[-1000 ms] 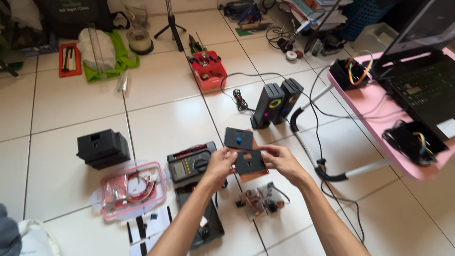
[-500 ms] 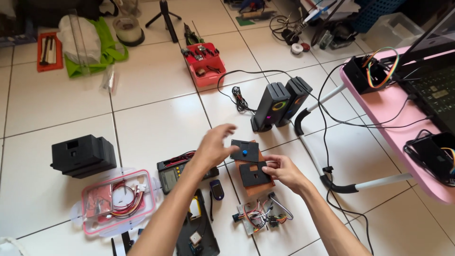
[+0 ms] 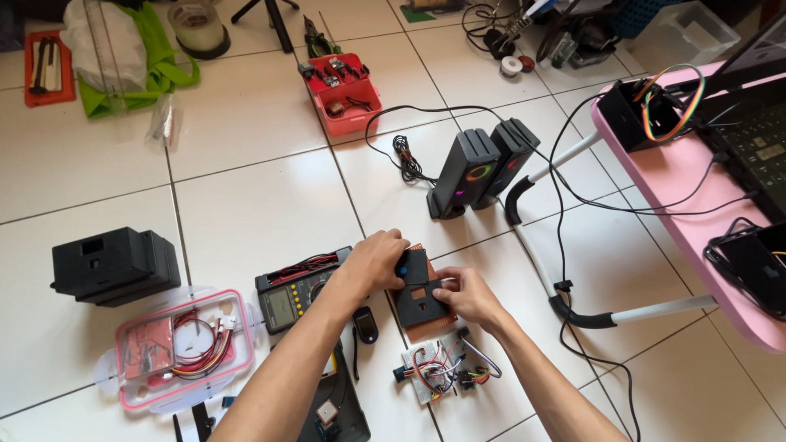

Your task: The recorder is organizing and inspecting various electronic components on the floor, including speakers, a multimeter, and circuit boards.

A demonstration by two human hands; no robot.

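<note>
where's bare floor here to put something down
Bare tile lies between the black box, the red tray and the multimeter. It is crowded around both hands, the breadboard and the speakers.

You are sitting on a white tiled floor (image 3: 246, 196) in a home room turned hobby electronics workshop. At nine o'clock lies a dark multimeter with red leads (image 3: 296, 288); at six, a white breadboard with coloured jumper wires (image 3: 438, 372). At twelve stands a red plastic parts tray (image 3: 344, 94), and at three a low pink table (image 3: 679, 188) carrying a black laptop (image 3: 757, 135).
</note>
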